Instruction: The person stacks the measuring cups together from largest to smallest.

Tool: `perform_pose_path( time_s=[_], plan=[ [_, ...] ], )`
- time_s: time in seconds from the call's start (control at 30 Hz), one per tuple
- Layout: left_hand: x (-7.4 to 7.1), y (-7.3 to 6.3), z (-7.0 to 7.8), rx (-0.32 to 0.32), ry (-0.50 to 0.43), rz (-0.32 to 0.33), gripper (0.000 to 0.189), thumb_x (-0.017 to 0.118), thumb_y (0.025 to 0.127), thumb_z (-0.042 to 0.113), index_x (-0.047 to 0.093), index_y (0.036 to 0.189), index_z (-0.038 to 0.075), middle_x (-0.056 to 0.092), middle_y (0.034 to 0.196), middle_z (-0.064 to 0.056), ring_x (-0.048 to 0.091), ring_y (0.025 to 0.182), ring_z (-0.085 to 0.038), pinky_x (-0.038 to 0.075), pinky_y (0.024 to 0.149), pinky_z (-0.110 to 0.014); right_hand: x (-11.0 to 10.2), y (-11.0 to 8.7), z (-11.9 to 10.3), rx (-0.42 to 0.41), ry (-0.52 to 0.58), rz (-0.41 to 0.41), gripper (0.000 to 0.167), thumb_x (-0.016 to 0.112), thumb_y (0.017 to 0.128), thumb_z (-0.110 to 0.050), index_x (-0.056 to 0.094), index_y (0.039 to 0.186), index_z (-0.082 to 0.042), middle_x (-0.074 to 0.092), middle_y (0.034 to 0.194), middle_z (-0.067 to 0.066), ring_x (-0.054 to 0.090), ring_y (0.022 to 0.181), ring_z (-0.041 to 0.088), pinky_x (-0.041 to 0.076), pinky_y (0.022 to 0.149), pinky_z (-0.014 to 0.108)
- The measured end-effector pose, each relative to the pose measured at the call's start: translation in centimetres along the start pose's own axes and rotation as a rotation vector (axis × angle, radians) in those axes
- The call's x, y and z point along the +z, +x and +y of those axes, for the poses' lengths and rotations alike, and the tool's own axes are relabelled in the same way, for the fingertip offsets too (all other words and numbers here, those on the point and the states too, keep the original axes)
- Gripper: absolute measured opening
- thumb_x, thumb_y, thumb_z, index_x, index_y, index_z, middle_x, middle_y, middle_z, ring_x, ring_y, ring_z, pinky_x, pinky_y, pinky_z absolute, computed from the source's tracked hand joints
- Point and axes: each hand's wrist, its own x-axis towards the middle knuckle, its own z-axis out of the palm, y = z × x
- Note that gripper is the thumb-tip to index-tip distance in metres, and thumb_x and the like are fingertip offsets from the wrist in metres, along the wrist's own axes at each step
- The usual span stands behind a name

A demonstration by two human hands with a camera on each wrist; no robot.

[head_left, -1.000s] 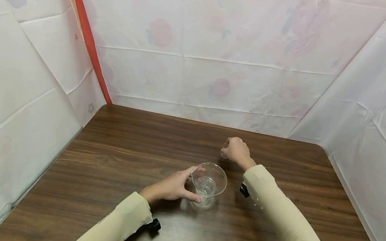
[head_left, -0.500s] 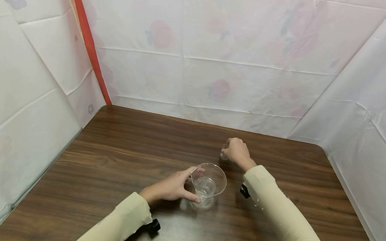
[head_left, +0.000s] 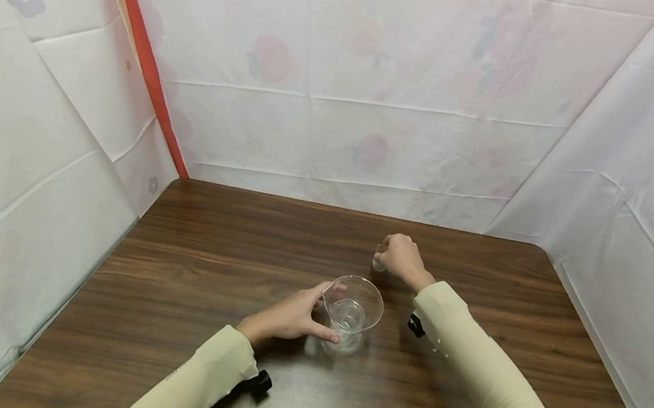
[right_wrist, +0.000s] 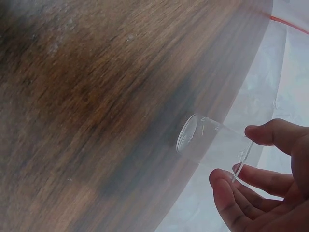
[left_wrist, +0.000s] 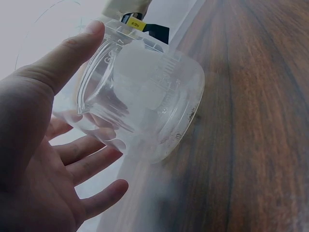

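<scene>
A large clear beaker (head_left: pixel 350 331) with a flared rim and some clear liquid in it stands upright on the table. My left hand (head_left: pixel 294 313) holds it from the left, thumb on the near side and fingers round the far side. The left wrist view shows printed marks on the beaker's wall (left_wrist: pixel 169 87). Farther back and to the right, my right hand (head_left: pixel 402 255) pinches a small clear beaker (right_wrist: pixel 212 142) by its rim, between thumb and fingertips. Its base is close over the tabletop, and in the head view the hand hides much of it.
The dark wood-grain table (head_left: pixel 224 232) has white patterned sheets (head_left: pixel 343 82) hanging behind it and along both sides. A red strip (head_left: pixel 148 56) runs down the back left corner. Black wrist cameras (head_left: pixel 261 384) show under both pale sleeves.
</scene>
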Motion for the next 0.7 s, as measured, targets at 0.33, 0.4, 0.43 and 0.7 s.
perform_pose_path(
  time_s=[0.33, 0.4, 0.43, 0.7],
  plan=[
    [0.11, 0.0, -0.22, 0.005, -0.01, 0.001, 0.086, 0.083, 0.075, 0.042, 0.038, 0.146, 0.024, 0.055, 0.142, -0.002, 0.054, 0.125, -0.025, 0.045, 0.104, -0.044, -0.31, -0.29, -0.11, -0.021, -0.002, 0.01, 0.035, 0.071, 0.086, -0.019, 0.068, 0.112, 0.004, 0.071, 0.11, 0.02, 0.067, 0.1, 0.037, 0.054, 0.088, 0.048],
    [0.09, 0.0, -0.21, 0.004, -0.013, 0.001, 0.086, 0.083, 0.075, 0.042, 0.038, 0.146, 0.024, 0.055, 0.142, -0.001, 0.054, 0.126, -0.025, 0.044, 0.104, -0.045, -0.34, -0.29, -0.16, -0.017, 0.001, 0.011, 0.035, 0.071, 0.087, -0.02, 0.068, 0.113, 0.004, 0.071, 0.111, 0.019, 0.067, 0.1, 0.037, 0.054, 0.088, 0.048],
    [0.09, 0.01, -0.21, 0.003, -0.015, 0.0, 0.086, 0.083, 0.075, 0.042, 0.038, 0.146, 0.024, 0.055, 0.142, -0.001, 0.054, 0.126, -0.025, 0.044, 0.105, -0.045, -0.35, -0.28, -0.16, -0.018, 0.001, 0.011, 0.036, 0.071, 0.087, -0.02, 0.068, 0.114, 0.003, 0.071, 0.111, 0.019, 0.067, 0.101, 0.037, 0.054, 0.088, 0.048],
    [0.05, -0.07, -0.08, -0.005, -0.018, 0.003, 0.087, 0.084, 0.074, 0.041, 0.038, 0.146, 0.023, 0.055, 0.141, -0.002, 0.055, 0.124, -0.026, 0.044, 0.104, -0.045, -0.72, -0.41, -0.47, -0.042, -0.003, 0.027, 0.037, 0.07, 0.086, -0.021, 0.069, 0.114, 0.004, 0.07, 0.113, 0.02, 0.067, 0.103, 0.038, 0.053, 0.089, 0.049]
  ],
)
